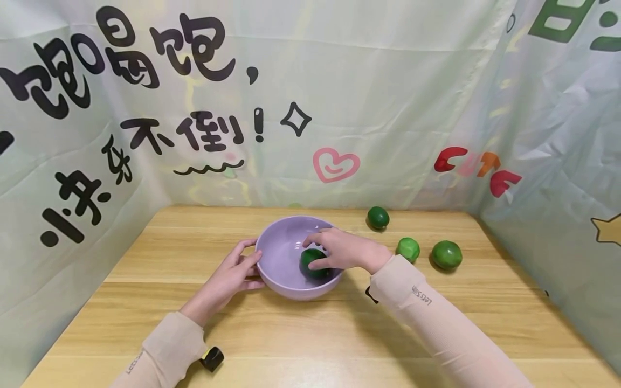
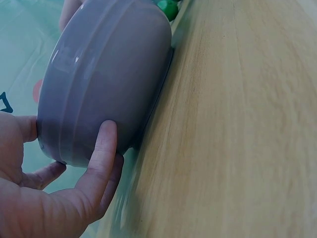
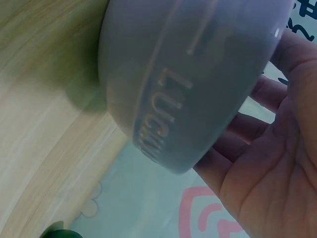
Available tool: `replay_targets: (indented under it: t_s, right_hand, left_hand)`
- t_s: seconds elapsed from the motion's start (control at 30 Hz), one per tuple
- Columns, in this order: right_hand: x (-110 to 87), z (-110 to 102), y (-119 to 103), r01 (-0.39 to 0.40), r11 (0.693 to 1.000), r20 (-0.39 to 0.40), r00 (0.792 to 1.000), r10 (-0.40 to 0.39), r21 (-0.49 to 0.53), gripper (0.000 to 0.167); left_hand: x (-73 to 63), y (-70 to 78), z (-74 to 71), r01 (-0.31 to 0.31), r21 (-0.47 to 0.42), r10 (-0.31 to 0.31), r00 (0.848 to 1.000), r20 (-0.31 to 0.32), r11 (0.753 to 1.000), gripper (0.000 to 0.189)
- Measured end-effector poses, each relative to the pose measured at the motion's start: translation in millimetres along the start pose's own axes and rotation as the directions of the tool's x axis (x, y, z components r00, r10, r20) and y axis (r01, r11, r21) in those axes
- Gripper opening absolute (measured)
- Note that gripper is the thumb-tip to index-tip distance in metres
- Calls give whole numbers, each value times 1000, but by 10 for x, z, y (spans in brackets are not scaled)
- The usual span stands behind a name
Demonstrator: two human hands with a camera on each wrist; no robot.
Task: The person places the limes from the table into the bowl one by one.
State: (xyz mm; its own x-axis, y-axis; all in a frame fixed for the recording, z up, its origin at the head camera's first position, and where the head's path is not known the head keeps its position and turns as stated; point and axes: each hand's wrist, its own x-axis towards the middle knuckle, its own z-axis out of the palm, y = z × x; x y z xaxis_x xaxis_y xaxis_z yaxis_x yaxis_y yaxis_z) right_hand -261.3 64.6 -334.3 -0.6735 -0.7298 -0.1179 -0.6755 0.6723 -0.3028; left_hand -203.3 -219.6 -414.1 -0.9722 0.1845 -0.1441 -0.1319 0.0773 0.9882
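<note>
A lilac bowl (image 1: 278,264) stands upright on the wooden table. My left hand (image 1: 233,277) holds it at its left side; in the left wrist view one digit lies along the outer wall while other fingers (image 2: 47,174) reach the rim. My right hand (image 1: 339,248) reaches over the bowl's right rim, fingers spread. Just beneath it a dark green lime-like fruit (image 1: 311,262) sits inside the bowl, with the thumb across its front. In the right wrist view the bowl's wall (image 3: 198,84), with raised letters, hides the right fingertips.
Right of the bowl lie a dark green fruit (image 1: 378,217) at the back, a bright green one (image 1: 408,249) and a larger green one (image 1: 447,255). Printed cloth walls (image 1: 388,108) border the back and sides of the table (image 1: 291,339).
</note>
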Motion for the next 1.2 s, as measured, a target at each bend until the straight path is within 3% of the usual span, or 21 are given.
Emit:
replay_targets:
  t_s: [0.37,1.2]
  right_hand:
    - [-41,-86,34,-52,999,9,999,52,9,54]
    - [-184,-286,143,-61,997,-31,998,60,-37,57]
  left_hand:
    - [8,1,15,5,-2,-5,1000,1,1000,53]
    - [0,7,-4,6,10,-6,1000,0,1000,54]
